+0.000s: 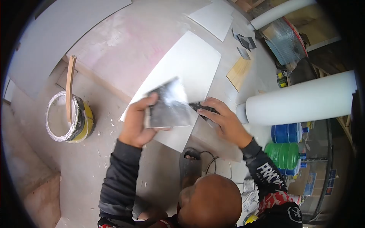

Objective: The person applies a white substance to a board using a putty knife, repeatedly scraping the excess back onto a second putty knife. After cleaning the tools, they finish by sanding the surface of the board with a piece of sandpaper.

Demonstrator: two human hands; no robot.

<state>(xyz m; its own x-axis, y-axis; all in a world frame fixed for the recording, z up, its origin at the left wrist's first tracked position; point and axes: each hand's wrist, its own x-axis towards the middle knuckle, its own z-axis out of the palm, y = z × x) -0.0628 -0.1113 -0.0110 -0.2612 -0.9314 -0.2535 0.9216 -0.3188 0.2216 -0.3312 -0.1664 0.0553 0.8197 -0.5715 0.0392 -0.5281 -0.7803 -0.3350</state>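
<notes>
Pale, spattered floor, with a white panel lying beneath two working hands.
Left thumb and fingers of the left hand pinch a shiny metal plate above the panel; the right hand has its fingers curled around a dark-handled tool at the plate's right edge, contact unclear. Good handling likely calls for a level, steady plate, a relaxed grip and light, even pressure with the tool.
</notes>
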